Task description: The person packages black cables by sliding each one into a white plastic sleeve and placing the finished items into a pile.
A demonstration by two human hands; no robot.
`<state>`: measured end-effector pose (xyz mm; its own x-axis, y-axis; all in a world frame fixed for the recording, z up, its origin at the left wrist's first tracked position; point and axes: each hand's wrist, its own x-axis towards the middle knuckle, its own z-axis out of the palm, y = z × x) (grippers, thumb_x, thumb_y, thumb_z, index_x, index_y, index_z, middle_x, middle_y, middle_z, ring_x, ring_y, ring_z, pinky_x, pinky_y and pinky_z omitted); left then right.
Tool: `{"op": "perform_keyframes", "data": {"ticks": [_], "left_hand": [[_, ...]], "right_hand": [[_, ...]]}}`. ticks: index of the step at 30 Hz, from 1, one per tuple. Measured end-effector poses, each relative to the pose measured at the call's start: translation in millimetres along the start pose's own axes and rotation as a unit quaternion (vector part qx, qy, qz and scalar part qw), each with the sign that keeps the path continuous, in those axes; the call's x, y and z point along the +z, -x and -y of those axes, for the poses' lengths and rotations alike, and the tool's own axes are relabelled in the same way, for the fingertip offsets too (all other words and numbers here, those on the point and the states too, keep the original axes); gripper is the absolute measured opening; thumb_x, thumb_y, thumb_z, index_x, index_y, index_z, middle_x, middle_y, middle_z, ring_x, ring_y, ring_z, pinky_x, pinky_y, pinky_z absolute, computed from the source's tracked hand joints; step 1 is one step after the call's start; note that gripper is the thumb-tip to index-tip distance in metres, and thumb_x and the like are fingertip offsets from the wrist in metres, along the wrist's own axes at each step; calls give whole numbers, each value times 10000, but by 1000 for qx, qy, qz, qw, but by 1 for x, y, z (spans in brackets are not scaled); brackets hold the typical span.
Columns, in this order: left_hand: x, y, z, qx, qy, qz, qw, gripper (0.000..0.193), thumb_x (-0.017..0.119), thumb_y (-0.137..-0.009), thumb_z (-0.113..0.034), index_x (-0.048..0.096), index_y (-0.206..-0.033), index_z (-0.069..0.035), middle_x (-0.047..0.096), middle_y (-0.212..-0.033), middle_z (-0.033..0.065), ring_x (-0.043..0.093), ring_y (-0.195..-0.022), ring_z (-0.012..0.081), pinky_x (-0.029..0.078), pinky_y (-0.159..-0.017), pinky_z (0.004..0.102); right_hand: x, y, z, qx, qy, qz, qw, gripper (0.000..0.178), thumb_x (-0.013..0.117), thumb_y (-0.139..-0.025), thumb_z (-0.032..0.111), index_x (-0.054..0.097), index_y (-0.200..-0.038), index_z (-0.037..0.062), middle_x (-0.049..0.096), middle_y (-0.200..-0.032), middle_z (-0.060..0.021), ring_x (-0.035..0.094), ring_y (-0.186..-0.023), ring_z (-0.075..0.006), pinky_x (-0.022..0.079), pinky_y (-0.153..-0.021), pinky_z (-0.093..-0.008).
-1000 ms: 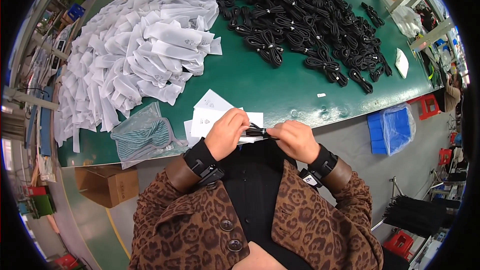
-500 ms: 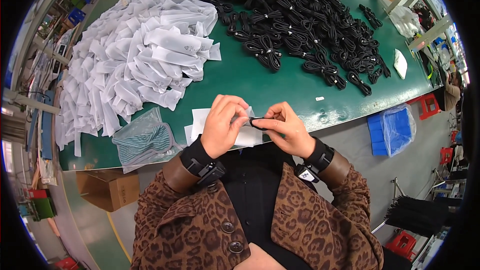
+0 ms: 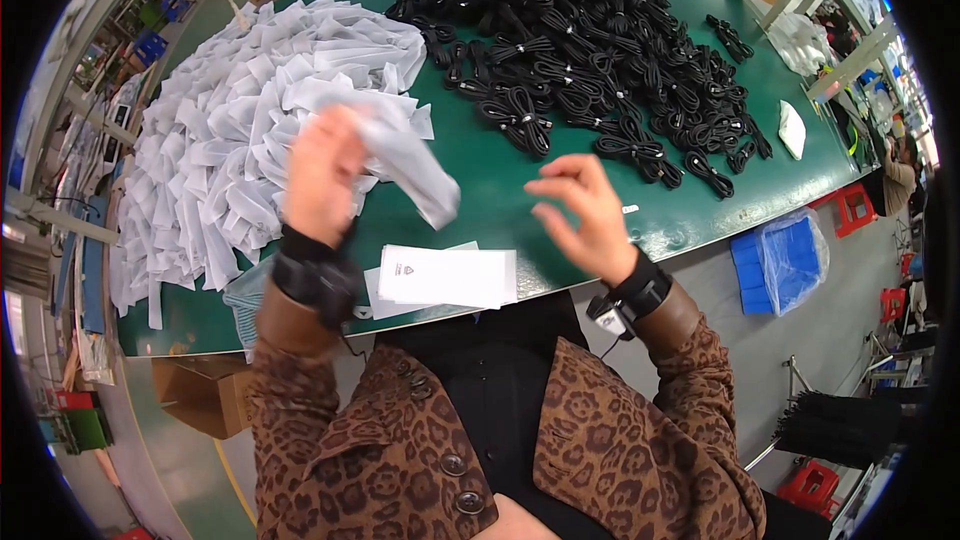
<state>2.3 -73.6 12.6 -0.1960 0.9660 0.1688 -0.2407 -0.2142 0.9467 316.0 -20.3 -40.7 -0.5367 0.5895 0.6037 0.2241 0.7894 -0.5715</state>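
Blurred by motion, my left hand (image 3: 325,175) is raised over the near right side of a large heap of white translucent bags (image 3: 215,130). At its fingertips a long white bag (image 3: 415,175) slants down to the right; what the bag contains cannot be made out. My right hand (image 3: 585,220) is open above the green table, fingers apart and nothing in them. Between the hands, at the near table edge, lies a stack of white printed slips (image 3: 465,278). Beyond my right hand spreads a big pile of coiled black cables (image 3: 590,60).
A teal striped item in a clear bag (image 3: 245,305) lies at the near left table edge, partly behind my left arm. A small white block (image 3: 791,130) rests at the right. Blue bin (image 3: 760,275) and red stools (image 3: 855,210) stand beyond the right edge; a cardboard box (image 3: 205,395) is below left.
My hands, earlier close together over the slips with something small and black pinched at the fingers, have separated. The left has swung up and left with a white bag; the right has opened.
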Motion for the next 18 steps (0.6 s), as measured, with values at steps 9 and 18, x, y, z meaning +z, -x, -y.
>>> {"op": "perform_keyframes", "data": {"ticks": [9,18], "left_hand": [[-41,-43,-9,52,-18,-159,986,270,513,-1038,-195,555,-1141,51,619,-936,82,594,-777,120,477,-697,237],[-26,31,38,124,-326,-56,935,227,629,-934,-113,616,-1143,-24,632,-1090,63,631,-883,165,506,-816,298]], "right_hand": [[-66,35,-116,132,431,0,893,326,717,-815,119,641,-1132,100,574,-1129,-99,560,-1049,-317,461,-835,-458],[-34,36,-82,40,355,29,934,305,709,-823,80,634,-1117,57,590,-1018,-117,584,-933,-325,467,-770,-422]]}}
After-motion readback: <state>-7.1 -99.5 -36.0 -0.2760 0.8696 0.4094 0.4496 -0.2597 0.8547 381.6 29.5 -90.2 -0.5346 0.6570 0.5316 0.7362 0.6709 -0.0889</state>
